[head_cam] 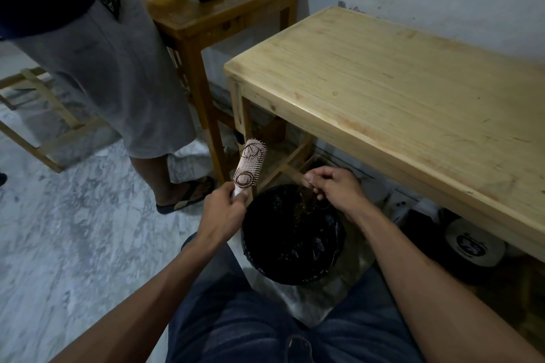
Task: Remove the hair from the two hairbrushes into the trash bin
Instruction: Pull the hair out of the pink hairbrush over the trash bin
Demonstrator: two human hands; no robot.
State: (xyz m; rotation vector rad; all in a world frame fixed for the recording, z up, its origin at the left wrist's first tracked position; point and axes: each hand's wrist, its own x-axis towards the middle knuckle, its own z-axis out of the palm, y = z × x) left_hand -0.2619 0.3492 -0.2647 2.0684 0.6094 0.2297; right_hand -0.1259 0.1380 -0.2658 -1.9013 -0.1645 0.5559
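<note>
At frame centre, the left hand (222,208) is gripping the pink hairbrush (249,166); the right hand (331,188) is pinching hair (306,191) above the trash bin (292,236)

From my remote seat, the trash bin (292,236) sits on the floor (73,230) between my knees, its black-lined mouth open from above. My left hand (222,212) and the raised hairbrush (249,166) crowd its left rim; my right hand (334,188) hangs over its far rim. The light table (398,97) overhangs just to the right, its front edge and near leg hemming that side. A bystander's legs (165,168) and a darker table (218,9) block the far left. Bare floor lies open at left.
</note>
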